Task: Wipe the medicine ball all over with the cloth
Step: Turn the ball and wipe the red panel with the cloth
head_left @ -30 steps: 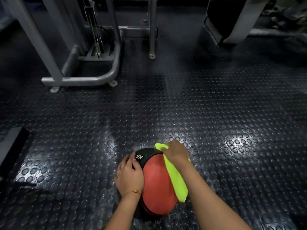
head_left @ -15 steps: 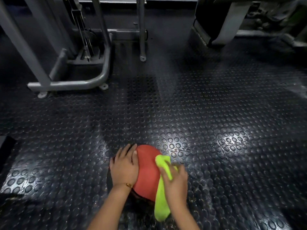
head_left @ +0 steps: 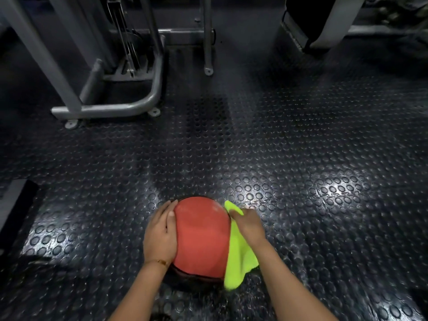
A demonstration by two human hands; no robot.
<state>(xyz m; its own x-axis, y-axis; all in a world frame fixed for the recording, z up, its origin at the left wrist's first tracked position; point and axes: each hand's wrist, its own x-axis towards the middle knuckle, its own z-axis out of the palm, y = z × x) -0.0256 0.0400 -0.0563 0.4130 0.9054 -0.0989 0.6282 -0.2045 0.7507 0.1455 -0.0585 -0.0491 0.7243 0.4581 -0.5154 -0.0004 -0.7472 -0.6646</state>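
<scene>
A red medicine ball [head_left: 201, 232] with black trim sits on the studded rubber floor, low in the middle of the head view. My left hand [head_left: 160, 235] lies flat against its left side, fingers straight, steadying it. My right hand [head_left: 248, 224] presses a neon yellow-green cloth [head_left: 238, 258] against the ball's right side. The cloth hangs down past my wrist to the floor. The ball's underside and near black part are hidden in shadow.
A grey metal gym machine frame [head_left: 111, 107] stands on the floor at the upper left, with a thin post [head_left: 208, 42] beside it. Another machine's dark base [head_left: 308, 26] is at the upper right. A dark flat edge [head_left: 16, 205] lies at the far left.
My right hand with the cloth has slid from the ball's near top round to its right side. The ball has turned, so the black KG panel no longer shows. The left hand stays put.
</scene>
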